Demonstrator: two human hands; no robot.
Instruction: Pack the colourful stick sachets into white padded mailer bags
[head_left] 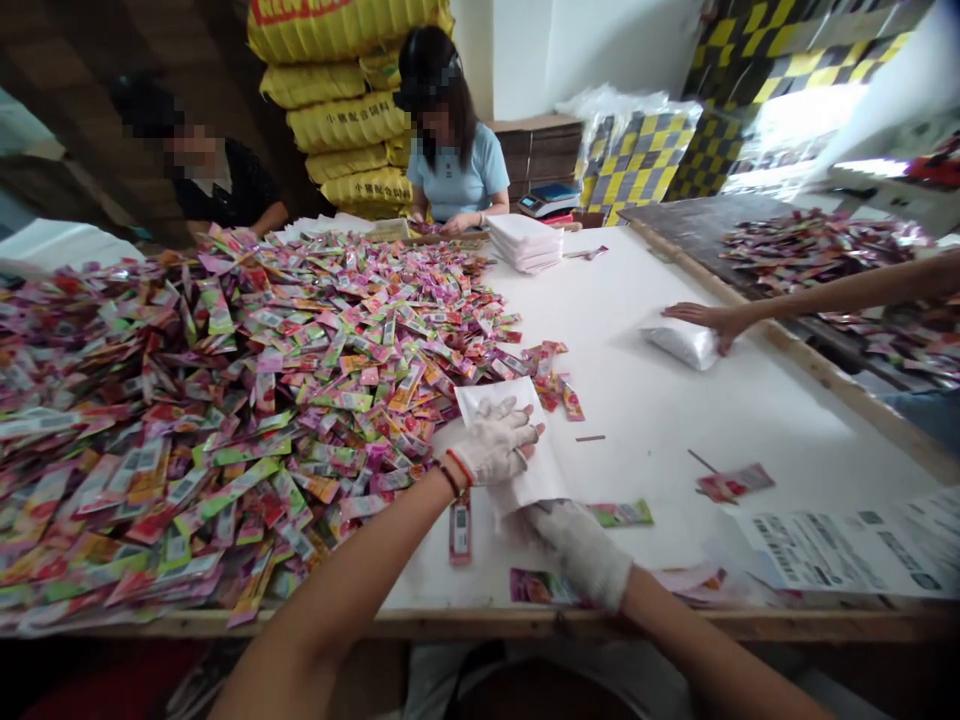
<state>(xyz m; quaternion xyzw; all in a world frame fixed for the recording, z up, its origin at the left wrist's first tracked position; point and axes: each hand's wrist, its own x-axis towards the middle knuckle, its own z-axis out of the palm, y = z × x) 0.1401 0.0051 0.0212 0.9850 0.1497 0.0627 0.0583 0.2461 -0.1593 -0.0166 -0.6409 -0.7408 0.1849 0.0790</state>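
Observation:
A white pouch (525, 480) lies on the white table near its front edge. My left hand (499, 440), in a white glove with bare fingertips, rests spread on top of the pouch. At the pouch's lower end is my right hand (581, 550), also gloved; its fingers are blurred and partly hidden at the pouch's edge. Loose packets lie close by: a pink one (460, 530) left of the pouch, a green one (626, 514) to the right and a dark one (536, 587) below.
A large heap of colourful packets (300, 380) covers the left. Another person's hand (709, 320) touches a filled white bag (684, 343). Stacked white pouches (525, 243) stand at the back, near two people. Printed sheets (847, 545) lie at right.

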